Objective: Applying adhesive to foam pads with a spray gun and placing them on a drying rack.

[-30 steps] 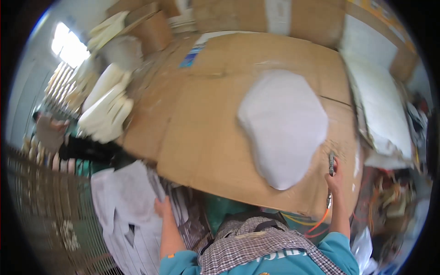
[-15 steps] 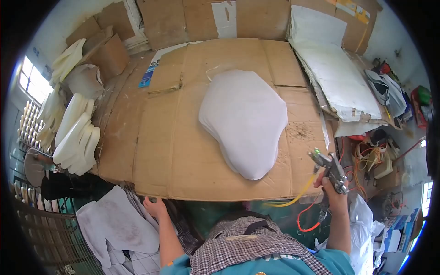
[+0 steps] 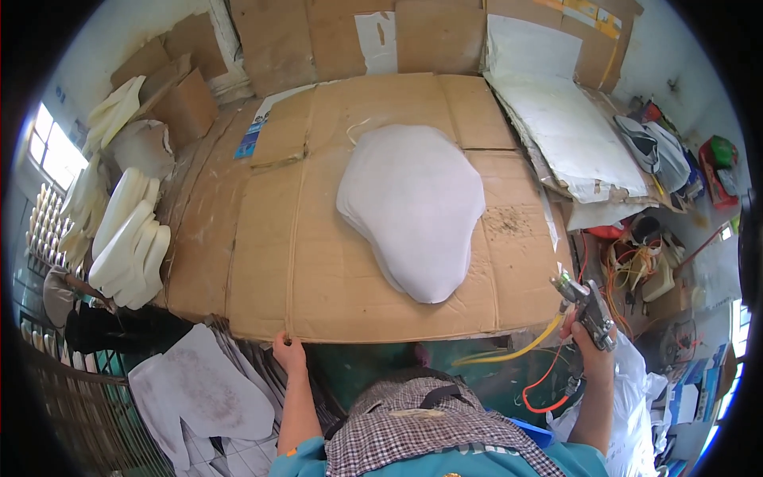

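A pale grey fabric-covered cushion (image 3: 413,211), broad at the far end and narrower toward me, lies on a cardboard-covered table (image 3: 262,262). My right hand (image 3: 590,342) grips a metal spray gun (image 3: 591,312) off the table's front right corner. A yellow hose (image 3: 513,358) and an orange-red hose (image 3: 548,408) run from the gun. My left hand (image 3: 289,352) is at the table's front edge, its fingers curled against the cardboard's rim; whatever lies between them is hidden. Neither hand touches the cushion.
Cream foam pieces (image 3: 131,238) are stacked at the left. Grey fabric pieces (image 3: 203,389) hang below the table's left front. White-covered sheets (image 3: 556,119) lie at the back right. Tangled orange hoses (image 3: 620,278) and a white plastic bag (image 3: 632,397) are on the right.
My left hand has shifted right along the front edge. My right hand and the spray gun have moved a little right and down. The view has shifted slightly; the cushion rests on the table as before.
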Available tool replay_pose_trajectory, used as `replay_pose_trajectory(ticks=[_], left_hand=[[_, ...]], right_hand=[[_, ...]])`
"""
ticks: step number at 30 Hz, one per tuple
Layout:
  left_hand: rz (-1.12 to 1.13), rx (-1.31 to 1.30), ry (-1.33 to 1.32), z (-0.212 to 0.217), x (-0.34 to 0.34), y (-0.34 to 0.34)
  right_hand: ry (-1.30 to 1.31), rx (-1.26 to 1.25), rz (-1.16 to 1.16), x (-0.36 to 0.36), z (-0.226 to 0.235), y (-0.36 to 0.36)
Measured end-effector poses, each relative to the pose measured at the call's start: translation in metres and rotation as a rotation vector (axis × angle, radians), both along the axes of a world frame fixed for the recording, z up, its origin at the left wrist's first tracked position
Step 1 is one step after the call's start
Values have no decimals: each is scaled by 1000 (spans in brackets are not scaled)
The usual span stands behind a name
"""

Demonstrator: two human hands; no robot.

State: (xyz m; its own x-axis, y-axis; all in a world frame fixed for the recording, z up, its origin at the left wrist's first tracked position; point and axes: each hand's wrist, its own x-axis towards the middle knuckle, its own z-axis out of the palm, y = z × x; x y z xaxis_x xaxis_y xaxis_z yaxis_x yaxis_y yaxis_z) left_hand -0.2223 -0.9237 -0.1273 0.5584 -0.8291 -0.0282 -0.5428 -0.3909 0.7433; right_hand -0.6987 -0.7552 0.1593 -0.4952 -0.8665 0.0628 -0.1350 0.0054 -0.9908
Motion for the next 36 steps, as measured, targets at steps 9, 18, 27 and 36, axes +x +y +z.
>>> replay_pose_trajectory(ticks=[9,18,27,36], left_hand=[[-312,-70,-212,26,-61,-23],[-683,-93,46,38,-202,-67],[-656,20,-118,26,-254,-71],[-634,59,-65,20,-267,-83]], right_hand=[[-68,136,259,18,-2,29],[-67,34,150,5,-1,30],[-118,32,267,-14,-7,23],[-118,42,-49,-40,-12,2]])
